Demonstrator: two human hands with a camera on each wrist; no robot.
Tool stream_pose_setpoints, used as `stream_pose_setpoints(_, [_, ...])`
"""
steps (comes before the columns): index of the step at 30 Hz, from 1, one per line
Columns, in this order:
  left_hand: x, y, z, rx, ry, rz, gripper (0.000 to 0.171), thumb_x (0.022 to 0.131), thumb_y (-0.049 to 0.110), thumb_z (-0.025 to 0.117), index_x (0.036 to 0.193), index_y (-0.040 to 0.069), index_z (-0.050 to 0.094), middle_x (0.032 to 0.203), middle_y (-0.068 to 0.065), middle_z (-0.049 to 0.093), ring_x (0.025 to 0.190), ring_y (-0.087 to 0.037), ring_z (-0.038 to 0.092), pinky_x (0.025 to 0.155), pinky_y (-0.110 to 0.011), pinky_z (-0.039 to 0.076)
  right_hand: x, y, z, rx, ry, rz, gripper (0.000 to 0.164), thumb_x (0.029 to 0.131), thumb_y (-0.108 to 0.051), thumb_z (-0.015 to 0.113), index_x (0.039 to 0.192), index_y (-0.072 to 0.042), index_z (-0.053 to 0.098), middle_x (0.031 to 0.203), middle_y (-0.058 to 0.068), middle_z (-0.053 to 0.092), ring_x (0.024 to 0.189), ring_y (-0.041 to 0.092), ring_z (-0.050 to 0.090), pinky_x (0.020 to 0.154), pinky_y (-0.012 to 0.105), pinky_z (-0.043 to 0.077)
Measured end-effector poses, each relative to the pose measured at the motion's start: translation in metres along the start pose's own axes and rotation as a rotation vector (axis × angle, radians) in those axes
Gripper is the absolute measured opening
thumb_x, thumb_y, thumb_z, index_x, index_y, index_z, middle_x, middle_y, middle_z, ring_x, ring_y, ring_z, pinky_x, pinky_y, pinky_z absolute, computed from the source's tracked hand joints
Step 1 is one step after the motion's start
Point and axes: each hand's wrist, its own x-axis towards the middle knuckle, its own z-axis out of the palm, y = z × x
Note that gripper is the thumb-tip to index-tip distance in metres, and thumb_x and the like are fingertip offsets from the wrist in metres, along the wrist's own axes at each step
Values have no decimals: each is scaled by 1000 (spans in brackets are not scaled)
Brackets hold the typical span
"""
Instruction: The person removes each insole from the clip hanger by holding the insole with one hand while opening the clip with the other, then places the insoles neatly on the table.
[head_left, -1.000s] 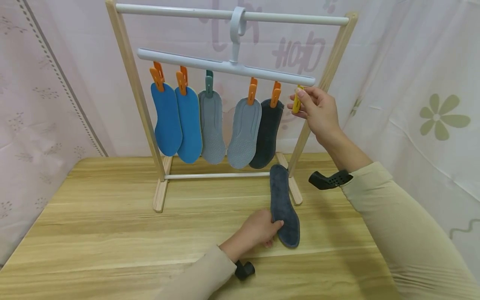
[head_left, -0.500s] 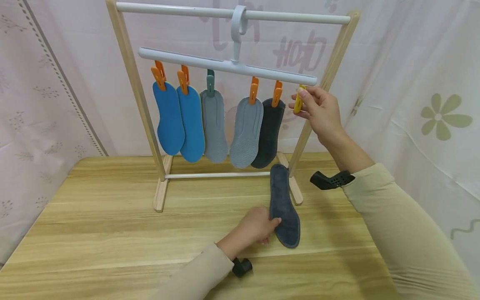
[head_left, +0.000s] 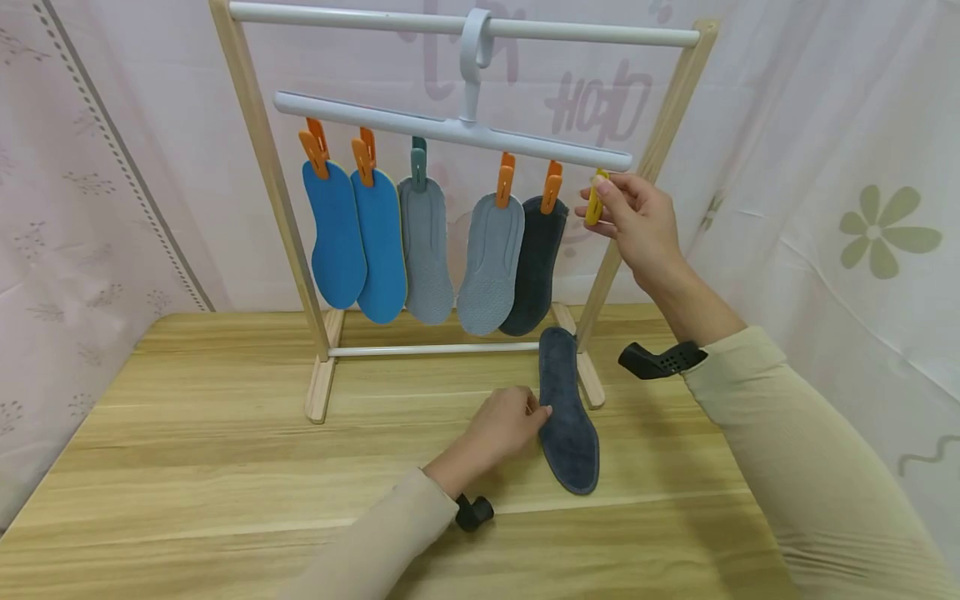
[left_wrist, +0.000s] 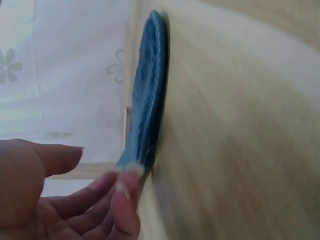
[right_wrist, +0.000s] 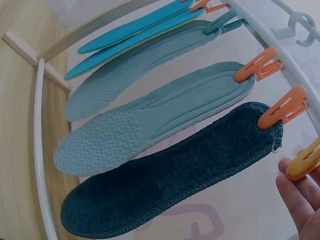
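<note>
My right hand [head_left: 647,227] pinches a yellow clothespin [head_left: 594,207] just under the right end of the white hanger [head_left: 375,117]. On the table, a dark grey fuzzy insole [head_left: 568,437] lies with its narrow end near the rack's right foot. My left hand [head_left: 504,423] is at that insole's left edge. In the left wrist view its fingertips [left_wrist: 131,180] meet the edge of the insole [left_wrist: 146,95], while the thumb stands apart from them. A matching dark insole [right_wrist: 170,180] hangs from an orange clothespin [right_wrist: 282,107] beside my right hand.
Two blue insoles [head_left: 335,242] and two grey insoles [head_left: 491,267] hang from orange clothespins and a green clothespin [head_left: 418,167]. A wooden rack [head_left: 273,192] carries the hanger on its white top rail. A white bar [head_left: 435,350] runs low between the rack's feet.
My left hand has slid up along the left edge of the insole on the table, its thumb coming off the surface toward the edge. The right hand and yellow clothespin stay in place.
</note>
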Motion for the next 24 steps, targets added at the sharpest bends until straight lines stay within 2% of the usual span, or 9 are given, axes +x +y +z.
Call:
stream_pose_setpoints(3, [8, -2, -4, -38, 37, 24, 36, 97, 34, 56, 116, 4, 63, 93, -2, 68, 72, -12, 63, 63, -25, 51, -1, -2, 0, -2, 1, 2, 39, 92, -29, 63, 120, -3, 59, 102, 4, 68, 88, 17, 69, 77, 21, 56])
stream_pose_setpoints(7, [18, -5, -11, -91, 87, 30, 47, 97, 34, 56, 131, 2, 53, 121, -11, 61, 100, -18, 63, 81, -30, 53, -2, -5, 1, -5, 7, 6, 39, 92, -29, 63, 120, -3, 59, 102, 4, 68, 87, 17, 70, 77, 21, 56])
stream_pose_setpoints(8, [20, -6, -12, -111, 95, 28, 50, 97, 34, 56, 134, 1, 51, 125, -13, 60, 95, -22, 65, 79, -33, 54, -2, -6, 1, -6, 8, 8, 39, 92, -29, 63, 120, -3, 59, 102, 4, 69, 87, 16, 70, 77, 20, 56])
stream_pose_setpoints(9, [22, -7, -14, -119, 100, 20, 53, 97, 34, 56, 137, 0, 48, 121, -16, 62, 89, -25, 65, 80, -33, 54, -2, -6, 1, -5, 9, 11, 39, 92, -29, 63, 120, -3, 59, 102, 4, 69, 87, 16, 70, 77, 20, 56])
stream_pose_setpoints(12, [28, -9, -19, -120, 121, -2, 59, 97, 32, 55, 143, -1, 39, 131, -20, 56, 102, -29, 63, 90, -36, 52, -2, -7, 1, 3, 8, 17, 39, 92, -29, 63, 121, -3, 59, 102, 4, 69, 88, 17, 70, 77, 21, 56])
stream_pose_setpoints(14, [31, -10, -22, -106, 122, -16, 64, 97, 32, 55, 145, -3, 33, 139, -21, 50, 116, -31, 58, 99, -39, 48, -1, -7, 2, 6, 8, 16, 39, 92, -28, 63, 121, -3, 59, 102, 4, 69, 88, 17, 69, 77, 21, 56])
stream_pose_setpoints(16, [33, -10, -25, -87, 123, -21, 67, 97, 32, 54, 147, -4, 28, 149, -20, 38, 136, -30, 40, 109, -40, 39, -1, -7, 2, 8, 8, 15, 39, 92, -28, 63, 121, -3, 59, 102, 4, 69, 88, 17, 69, 77, 21, 56])
stream_pose_setpoints(18, [35, -11, -26, -83, 120, -18, 72, 97, 32, 54, 149, -5, 22, 152, -21, 32, 141, -30, 33, 113, -40, 34, -1, -7, 3, 7, 9, 11, 39, 92, -28, 63, 121, -3, 59, 102, 4, 69, 87, 16, 70, 76, 21, 57])
stream_pose_setpoints(24, [42, -8, -24, -121, 138, -43, 80, 97, 29, 54, 151, -5, 6, 157, -23, 17, 145, -31, 23, 116, -40, 29, -3, -6, 3, 7, 18, 19, 38, 92, -29, 63, 120, -3, 59, 102, 4, 69, 88, 17, 69, 77, 21, 56])
